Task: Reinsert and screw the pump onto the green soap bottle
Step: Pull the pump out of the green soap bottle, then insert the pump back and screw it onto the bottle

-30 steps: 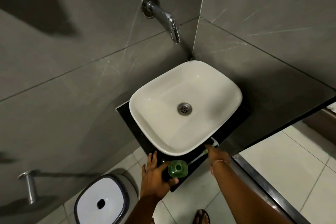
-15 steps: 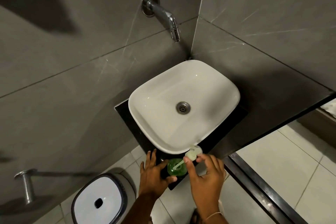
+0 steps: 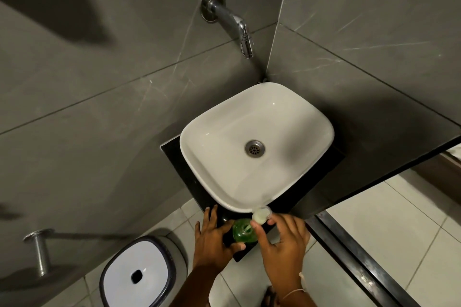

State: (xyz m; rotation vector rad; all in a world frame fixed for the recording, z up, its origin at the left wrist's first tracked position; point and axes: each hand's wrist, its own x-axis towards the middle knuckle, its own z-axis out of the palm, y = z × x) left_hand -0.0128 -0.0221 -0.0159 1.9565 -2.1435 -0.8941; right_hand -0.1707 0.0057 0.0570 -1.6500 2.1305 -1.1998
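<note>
green soap bottle point(image 3: 245, 231) stood on worktop point(image 3: 225, 217) corner before sink point(image 3: 199, 157), gripped by left hand point(image 3: 214, 239). pump point(image 3: 260, 215) pinched by right hand point(image 3: 284, 242) fingers, tube partly inserted. seating, screwing left undone.

Green soap bottle point(image 3: 245, 232), whitish pump point(image 3: 260, 214), white sink point(image 3: 257, 147) on black counter point(image 3: 172, 154), grey marbled wall tiles point(image 3: 99, 107)

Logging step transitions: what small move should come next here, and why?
Probably lower the pump straight down. The right hand holds its head tilted above the green bottle, tube apparently in the neck, collar not seated; the left hand steadies the bottle.
</note>
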